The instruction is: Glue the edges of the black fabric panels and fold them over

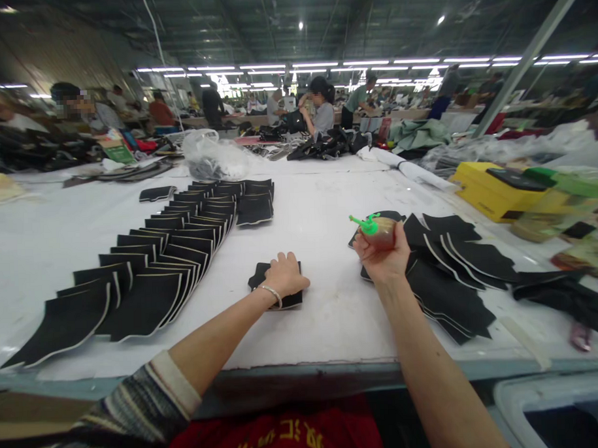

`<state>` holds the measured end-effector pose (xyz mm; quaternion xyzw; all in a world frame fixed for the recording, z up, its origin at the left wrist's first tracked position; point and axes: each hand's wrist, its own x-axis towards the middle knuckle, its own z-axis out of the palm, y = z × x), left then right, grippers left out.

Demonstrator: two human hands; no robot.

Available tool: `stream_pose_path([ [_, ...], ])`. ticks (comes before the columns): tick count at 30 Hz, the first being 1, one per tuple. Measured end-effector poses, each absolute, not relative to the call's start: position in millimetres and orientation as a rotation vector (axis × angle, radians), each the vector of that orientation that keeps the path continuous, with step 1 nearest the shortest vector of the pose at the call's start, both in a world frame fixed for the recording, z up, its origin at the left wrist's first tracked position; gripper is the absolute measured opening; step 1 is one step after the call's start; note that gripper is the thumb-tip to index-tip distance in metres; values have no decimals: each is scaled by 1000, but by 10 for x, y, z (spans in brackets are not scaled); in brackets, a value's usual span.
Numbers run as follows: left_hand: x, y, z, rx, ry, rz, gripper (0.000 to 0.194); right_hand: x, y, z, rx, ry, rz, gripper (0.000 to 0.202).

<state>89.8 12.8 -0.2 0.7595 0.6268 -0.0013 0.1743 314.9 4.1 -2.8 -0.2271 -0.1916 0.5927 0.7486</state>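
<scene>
My left hand [287, 277] lies over a black fabric piece [292, 301] on the white table, fingers and thumb apart, covering much of the piece. A bracelet circles that wrist. To the right, my right hand [386, 260] is closed around a small bottle [384, 234] with a bright green nozzle top, raised above the tabletop. The nozzle points left. Beneath and beyond the right hand, a loose pile of black pieces with pale edges [443, 291] spreads over the table. On the left, overlapping rows of similar black pieces [149, 298] fan away from me.
A clear plastic bag [211, 155] lies toward the back. At the right stand a yellow box [498, 189] and a clear container with a green lid [553, 205]. A white bin [511, 396] is below the table's front edge. People work at tables farther back.
</scene>
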Motion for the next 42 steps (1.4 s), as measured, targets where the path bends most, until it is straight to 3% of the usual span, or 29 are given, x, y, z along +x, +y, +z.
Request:
stream_pose_path([
  [9, 554, -3, 43, 2326, 1687, -56, 31, 3054, 19, -39, -537, -509, 1211, 33],
  [15, 391, 93, 69, 2273, 1646, 19, 9, 2886, -63, -56, -624, -627, 1196, 38],
  [20, 239, 208, 65, 2288, 1520, 27, 22, 2727, -221, -82, -810, -862, 1044, 40],
  [26, 157, 258, 36, 2567, 1355, -148, 43, 2484, -314, 21, -1095, -1344, 607, 43],
  [32, 133, 244, 15, 2640, 1321, -154, 45, 2332, -302, 109, -1264, -1616, 354, 53],
  [42, 114, 211, -2, 2656, 1305, -115, 41, 2270, -289, 101, -1287, -1749, 198, 49],
])
